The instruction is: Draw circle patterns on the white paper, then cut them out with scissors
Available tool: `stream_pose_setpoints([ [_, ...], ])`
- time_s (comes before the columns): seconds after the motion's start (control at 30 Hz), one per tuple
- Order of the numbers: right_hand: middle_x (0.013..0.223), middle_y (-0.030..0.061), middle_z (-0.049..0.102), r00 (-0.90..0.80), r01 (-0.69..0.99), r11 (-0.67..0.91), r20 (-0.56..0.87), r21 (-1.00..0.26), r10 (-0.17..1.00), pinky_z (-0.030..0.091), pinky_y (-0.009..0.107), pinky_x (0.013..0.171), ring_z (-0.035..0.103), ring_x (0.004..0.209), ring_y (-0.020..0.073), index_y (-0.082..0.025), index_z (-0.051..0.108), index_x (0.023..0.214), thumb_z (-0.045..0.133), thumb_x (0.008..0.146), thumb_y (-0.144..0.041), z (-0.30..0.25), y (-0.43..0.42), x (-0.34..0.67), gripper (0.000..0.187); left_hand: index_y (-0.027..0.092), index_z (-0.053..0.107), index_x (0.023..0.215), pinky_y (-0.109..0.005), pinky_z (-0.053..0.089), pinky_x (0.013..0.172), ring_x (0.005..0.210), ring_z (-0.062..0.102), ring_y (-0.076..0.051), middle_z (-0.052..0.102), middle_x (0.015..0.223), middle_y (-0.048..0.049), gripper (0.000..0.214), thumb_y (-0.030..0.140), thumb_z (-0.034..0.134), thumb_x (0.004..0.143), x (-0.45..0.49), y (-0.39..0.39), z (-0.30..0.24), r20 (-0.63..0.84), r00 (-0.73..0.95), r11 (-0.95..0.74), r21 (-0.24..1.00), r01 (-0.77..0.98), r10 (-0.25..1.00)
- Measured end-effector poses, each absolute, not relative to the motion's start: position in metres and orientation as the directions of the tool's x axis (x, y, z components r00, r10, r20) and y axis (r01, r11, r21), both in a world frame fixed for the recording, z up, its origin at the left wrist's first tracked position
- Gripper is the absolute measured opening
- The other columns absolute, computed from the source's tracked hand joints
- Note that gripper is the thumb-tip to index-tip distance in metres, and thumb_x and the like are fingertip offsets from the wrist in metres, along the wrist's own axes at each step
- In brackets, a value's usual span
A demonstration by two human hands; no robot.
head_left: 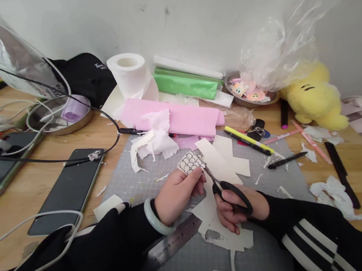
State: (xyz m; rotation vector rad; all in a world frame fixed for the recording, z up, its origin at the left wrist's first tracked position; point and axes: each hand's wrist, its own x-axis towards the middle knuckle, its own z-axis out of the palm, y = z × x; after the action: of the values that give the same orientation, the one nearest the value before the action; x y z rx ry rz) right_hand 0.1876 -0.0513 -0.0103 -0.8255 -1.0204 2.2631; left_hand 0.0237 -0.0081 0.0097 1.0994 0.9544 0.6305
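My left hand (pixel 179 188) pinches a small white piece of paper (pixel 190 161) drawn with black scale-like curves. In my right hand (pixel 240 206) is a pair of scissors (pixel 238 195) with black handles, my fingers through the loops. The blades point up and to the left, and their tips meet the right edge of the patterned paper. How far the blades are apart I cannot tell. Beneath both hands lie cut white paper scraps (pixel 245 237) and white card strips (pixel 217 161) on a grey cutting mat (pixel 272 258).
A pink folded sheet (pixel 178 117), green packet (pixel 186 82) and paper roll (pixel 128 77) stand behind. Phones (pixel 69 190) and cables lie left. Pens (pixel 286 160), a black knife-like tool (pixel 341 174), a yellow plush toy (pixel 315 98) and a metal bowl (pixel 270 102) are right.
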Motion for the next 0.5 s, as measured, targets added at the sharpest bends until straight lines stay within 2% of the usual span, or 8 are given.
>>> stream_pose_setpoints([
  [0.5,0.032,-0.0068,0.035,-0.68,-0.197,-0.58,-0.316,-0.79,0.661,0.038,0.017,0.031,0.048,0.038,0.0098,-0.018,0.036,0.054,0.053,0.074,-0.062,-0.013,-0.0524,0.1884,0.051,0.017,0.054,0.055,-0.023,0.035,0.05,0.045,0.042,-0.01,0.047,0.044,0.0015,0.034,0.039,0.045,0.08,0.0236,-0.0082,0.0139,-0.318,0.449,0.345,0.938,0.023,0.835],
])
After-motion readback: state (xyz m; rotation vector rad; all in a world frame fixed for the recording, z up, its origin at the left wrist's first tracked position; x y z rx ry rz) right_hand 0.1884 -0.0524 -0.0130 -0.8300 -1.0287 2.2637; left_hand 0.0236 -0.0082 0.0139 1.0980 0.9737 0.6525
